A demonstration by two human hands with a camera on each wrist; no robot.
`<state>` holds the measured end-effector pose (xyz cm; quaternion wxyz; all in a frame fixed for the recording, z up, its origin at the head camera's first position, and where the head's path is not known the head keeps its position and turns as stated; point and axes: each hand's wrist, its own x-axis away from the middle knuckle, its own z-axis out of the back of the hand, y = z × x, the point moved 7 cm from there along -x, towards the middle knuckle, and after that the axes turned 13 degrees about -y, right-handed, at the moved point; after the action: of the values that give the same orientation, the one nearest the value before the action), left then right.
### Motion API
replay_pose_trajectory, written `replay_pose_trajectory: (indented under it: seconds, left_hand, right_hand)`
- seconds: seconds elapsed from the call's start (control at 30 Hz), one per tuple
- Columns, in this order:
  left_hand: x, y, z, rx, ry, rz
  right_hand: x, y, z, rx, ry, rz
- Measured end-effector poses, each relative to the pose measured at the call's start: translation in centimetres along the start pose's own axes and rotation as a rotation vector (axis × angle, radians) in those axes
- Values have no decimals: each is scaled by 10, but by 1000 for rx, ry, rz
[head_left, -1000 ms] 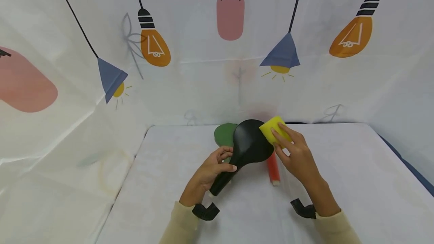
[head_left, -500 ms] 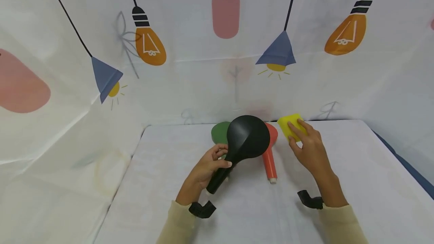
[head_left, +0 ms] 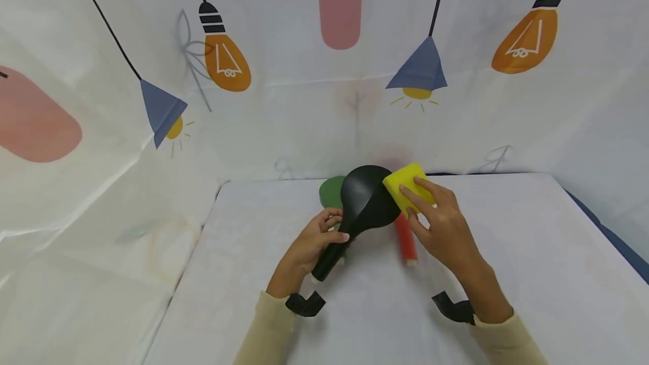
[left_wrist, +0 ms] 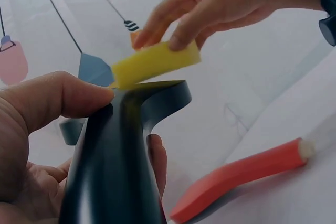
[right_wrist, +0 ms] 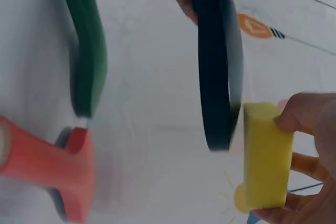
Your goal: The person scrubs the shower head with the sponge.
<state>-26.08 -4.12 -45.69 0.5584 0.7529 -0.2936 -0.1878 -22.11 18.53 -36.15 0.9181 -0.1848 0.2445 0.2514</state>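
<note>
My left hand grips a black shower head by its handle, thumb along the top, and keeps it raised and tilted with its round back facing up. In the left wrist view, the thumb presses near the neck. A yellow sponge is pinched between the thumb and fingers of my right hand. It overlaps the right edge of the black head in the head view; the right wrist view has the sponge right at the rim of the shower head.
Behind the black one, a green shower head lies on the white-covered table. A red shower head lies to its right, its round end hidden by the black head and sponge. A white sheet with printed lamps hangs behind.
My right hand took the sponge off to the right of the black shower head, then brought it back left onto its right edge. My left hand keeps its grip on the handle.
</note>
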Motion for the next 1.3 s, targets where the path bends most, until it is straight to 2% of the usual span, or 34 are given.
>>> replay_pose_trajectory:
  seconds: [0.1,0.3,0.43,0.73,0.97,1.3]
  left_hand:
    - [-2,-2,-1,-8,-9,20]
    - [-4,-5,-6,-14,-38,38]
    - [-3,-4,-7,4,-41,36]
    - [-4,-6,-8,4,-29,53]
    - [-5,-5,-8,-26,-21,54]
    - [-4,-5,-10,-94,-48,65]
  right_hand:
    - [-2,-17,-3,-34,-16,66]
    - [-1,-56,-16,-73,-82,264]
    - [-2,-71,-26,-58,-119,320]
    - [-1,-75,-34,-23,-147,295]
    - [-2,-73,-33,20,-114,282]
    - [-3,-60,-27,28,-78,243]
